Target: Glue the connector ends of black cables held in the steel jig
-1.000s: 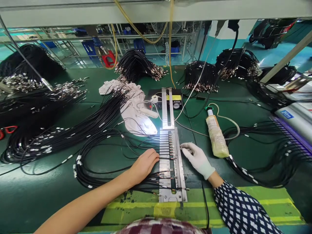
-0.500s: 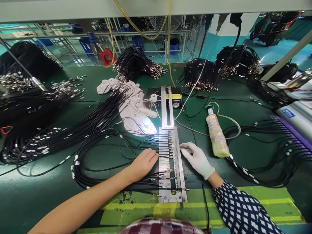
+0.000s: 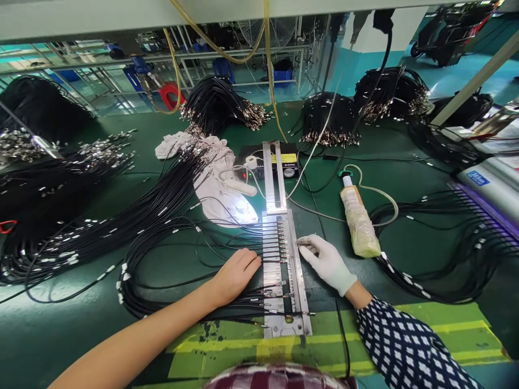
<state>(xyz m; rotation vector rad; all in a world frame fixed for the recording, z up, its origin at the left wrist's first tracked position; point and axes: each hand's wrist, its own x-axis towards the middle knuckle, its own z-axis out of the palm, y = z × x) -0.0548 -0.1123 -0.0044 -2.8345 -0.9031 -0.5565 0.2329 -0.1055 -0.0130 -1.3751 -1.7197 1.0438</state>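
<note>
Metal rail (image 3: 279,281) runs top to bottom at lower centre between your hands: bare left hand (image 3: 235,273) flat on black cables (image 3: 243,300) left, gloved right hand (image 3: 326,262) pinching a connector (image 3: 303,242) right.

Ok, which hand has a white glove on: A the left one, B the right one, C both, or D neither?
B: the right hand wears a white glove beside the metal rack, while the left hand is bare and rests on the black cables.
</note>
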